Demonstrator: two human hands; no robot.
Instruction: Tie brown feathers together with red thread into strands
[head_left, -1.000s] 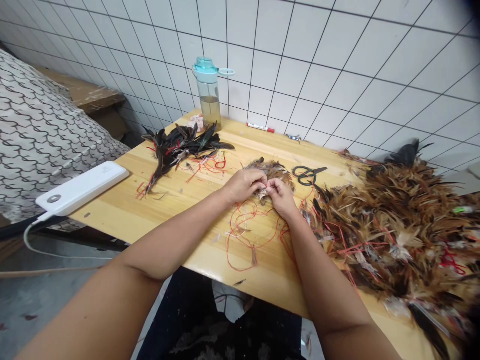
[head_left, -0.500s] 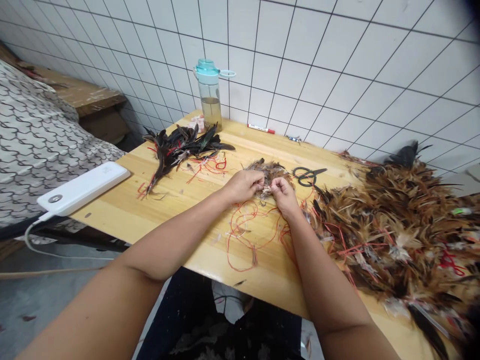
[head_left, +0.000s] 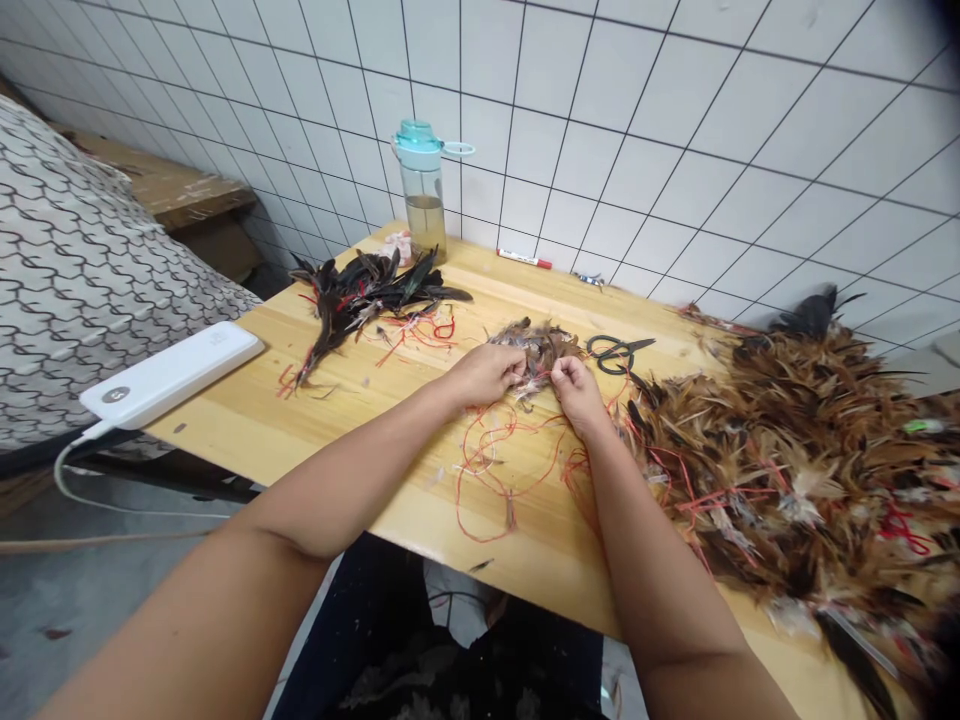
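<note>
Near the middle of the table [head_left: 405, 400], before the tiled wall [head_left: 600, 130], lies a small bunch of brown-grey feathers [head_left: 534, 336], taken as the clock's centre with the wall at 12. The left hand [head_left: 486, 376] stands at 8 o'clock, the right hand [head_left: 579, 393] between 4 and 5; each grip is closed in a pinch, apparently upon fine red thread [head_left: 541, 378], though the strand is too thin to follow to either hand. Such a draw is best made with level, opposed pulls, low over the bunch, feather tips clear of the strand. Loose red loops [head_left: 486, 464] spread between 6 and 7 and could snag. Black scissors [head_left: 619, 352] lie at 3, just beside the right hand; beyond, between 3 and 4, a heap of brown feathers [head_left: 810, 440] limits room on that side. Black feathers [head_left: 360, 300] lie between 9 and 10, a bottle [head_left: 425, 200] stands at 10, a marker [head_left: 524, 259] lies at 12, and a white device [head_left: 172, 370] rests at 9.
</note>
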